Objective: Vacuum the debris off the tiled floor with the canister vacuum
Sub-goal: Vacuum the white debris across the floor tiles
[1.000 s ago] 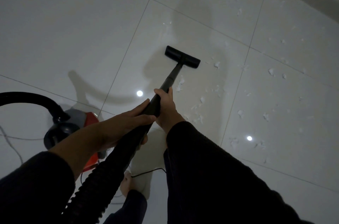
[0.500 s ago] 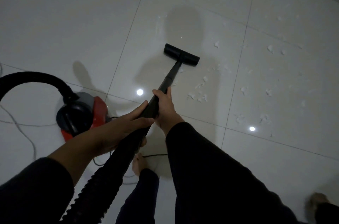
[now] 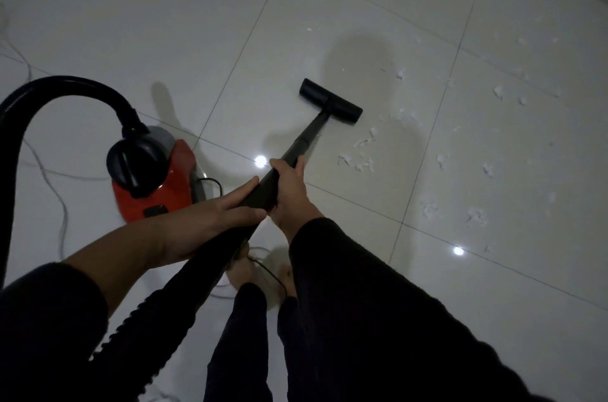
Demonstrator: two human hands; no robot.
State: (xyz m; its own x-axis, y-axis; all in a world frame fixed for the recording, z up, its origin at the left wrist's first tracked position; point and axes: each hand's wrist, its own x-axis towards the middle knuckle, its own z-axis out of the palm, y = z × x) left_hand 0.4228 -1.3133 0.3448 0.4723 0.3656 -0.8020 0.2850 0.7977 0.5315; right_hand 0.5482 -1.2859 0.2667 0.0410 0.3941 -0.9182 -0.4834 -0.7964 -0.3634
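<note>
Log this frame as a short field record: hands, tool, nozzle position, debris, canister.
left hand: grips wand, nearer the hose
right hand: grips wand, farther down
wand: black, angled toward the floor
floor nozzle: flat on a tile
debris: white scraps, mostly right of nozzle
canister: red and black, left of hands
hose: arcs up from canister

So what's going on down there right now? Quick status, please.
Both hands grip the wand: left hand lower, right hand ahead. Floor head flat on tile; white debris to its right. Black cord near the feet.
</note>
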